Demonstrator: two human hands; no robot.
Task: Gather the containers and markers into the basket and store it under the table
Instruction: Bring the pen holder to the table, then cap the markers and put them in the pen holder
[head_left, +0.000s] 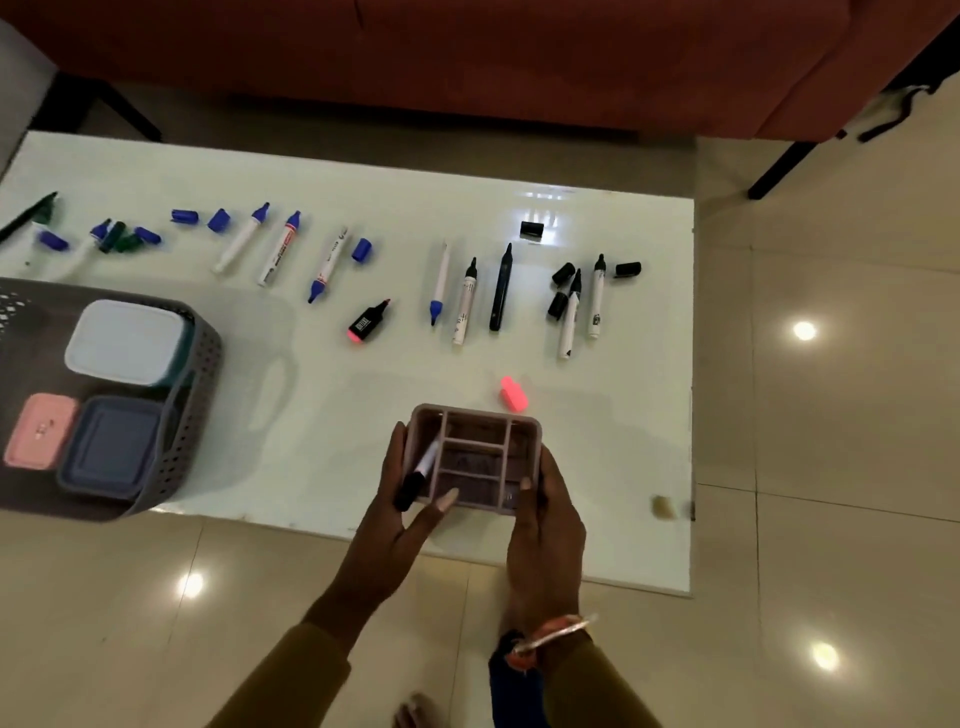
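while your left hand and right hand both grip the tray at the table edge, its marker leans out. tip the tray and the marker drops. the basket sits off left.

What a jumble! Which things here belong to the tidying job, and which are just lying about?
Job: basket holding white container, pink container, blue container; tray in left hand and right hand, marker inside; loose markers and caps on table.

Lying about: sofa, dark cord.
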